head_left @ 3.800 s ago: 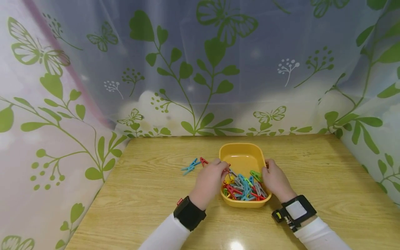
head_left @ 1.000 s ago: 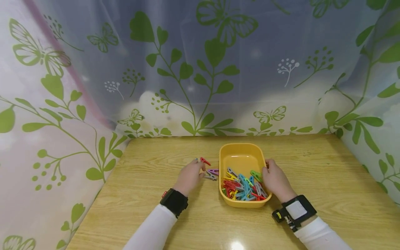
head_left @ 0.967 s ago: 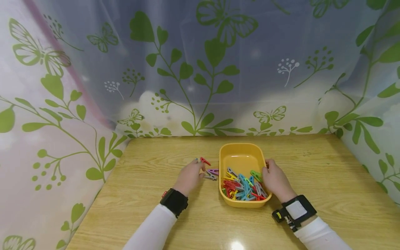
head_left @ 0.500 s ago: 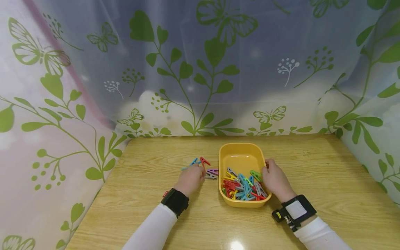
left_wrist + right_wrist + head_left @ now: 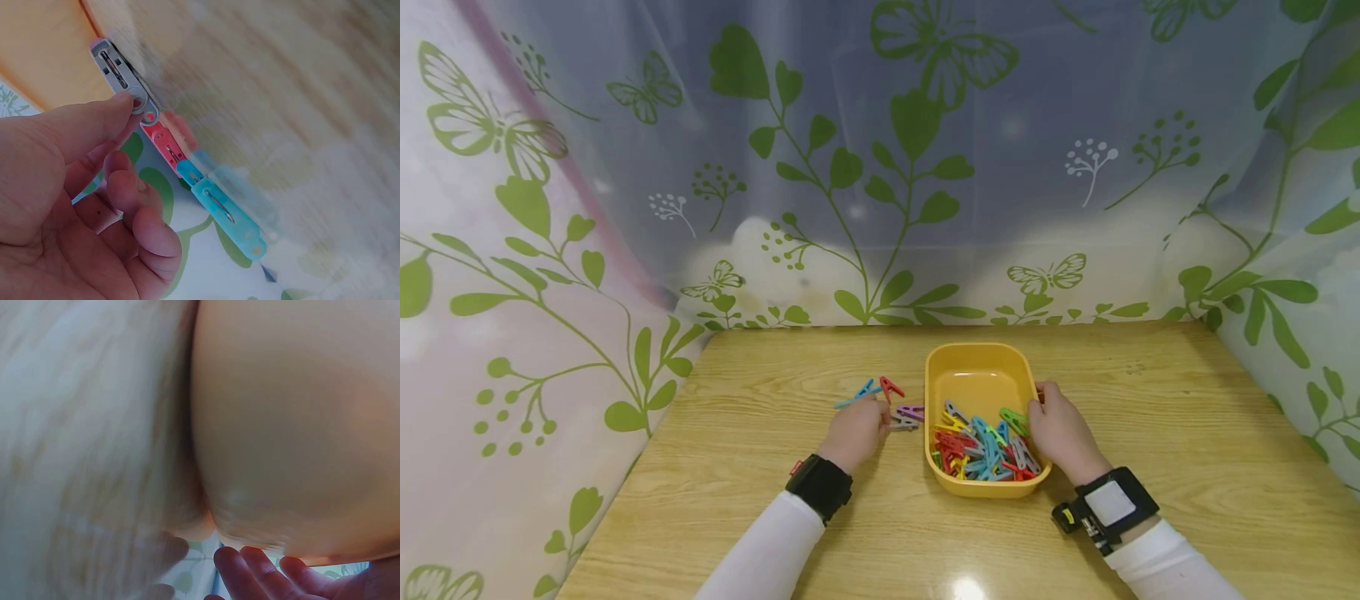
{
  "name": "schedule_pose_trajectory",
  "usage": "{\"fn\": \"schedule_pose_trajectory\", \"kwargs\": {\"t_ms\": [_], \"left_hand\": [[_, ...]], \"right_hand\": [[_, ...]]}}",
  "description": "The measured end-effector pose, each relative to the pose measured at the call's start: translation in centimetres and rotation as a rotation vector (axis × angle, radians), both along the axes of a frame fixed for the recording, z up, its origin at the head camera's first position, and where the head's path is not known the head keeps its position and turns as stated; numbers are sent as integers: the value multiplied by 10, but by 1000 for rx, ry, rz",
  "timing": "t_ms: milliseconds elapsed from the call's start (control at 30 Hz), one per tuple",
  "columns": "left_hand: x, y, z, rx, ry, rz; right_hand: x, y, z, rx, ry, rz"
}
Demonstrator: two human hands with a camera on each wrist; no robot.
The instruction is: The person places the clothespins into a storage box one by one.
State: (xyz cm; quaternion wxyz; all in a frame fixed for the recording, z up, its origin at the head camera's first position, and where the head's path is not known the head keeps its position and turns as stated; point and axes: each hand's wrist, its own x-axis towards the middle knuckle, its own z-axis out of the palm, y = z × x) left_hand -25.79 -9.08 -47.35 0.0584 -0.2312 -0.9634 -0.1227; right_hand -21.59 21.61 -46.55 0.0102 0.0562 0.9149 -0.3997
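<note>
My left hand is low over the table, left of the yellow plastic basket. In the left wrist view its thumb and index finger pinch the near end of a grey clothespin, while the other fingers curl loosely. A purple clothespin lies between the grey one and the basket. Just beyond the hand are a red clothespin and a blue clothespin, the blue one partly hidden by the fingers. My right hand grips the basket's right rim, thumb at the top edge and fingers outside.
Clothespins of several colours are heaped in the near half of the basket. The wooden table ends at the back against a curtain printed with leaves and butterflies, which also hangs on both sides.
My left hand has moved from inside the basket to the table on its left, then shifted slightly toward the grey clothespin, uncovering more of the red and blue ones. The right hand stays put.
</note>
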Motion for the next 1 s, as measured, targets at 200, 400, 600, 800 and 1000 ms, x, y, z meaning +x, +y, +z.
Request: {"fn": "schedule_pose_trajectory", "kwargs": {"t_ms": [200,400,600,800,1000], "left_hand": [[0,-2,6,21,17,17],[1,0,18,27,49,58],[5,5,28,73,104,93],[12,13,39,109,185,71],[21,24,47,115,178,56]], "right_hand": [[0,0,0,2,3,-1],[0,0,0,-2,9,1],[1,0,1,-6,2,1],[0,0,2,-11,-2,10],[0,1,4,3,-26,5]]}}
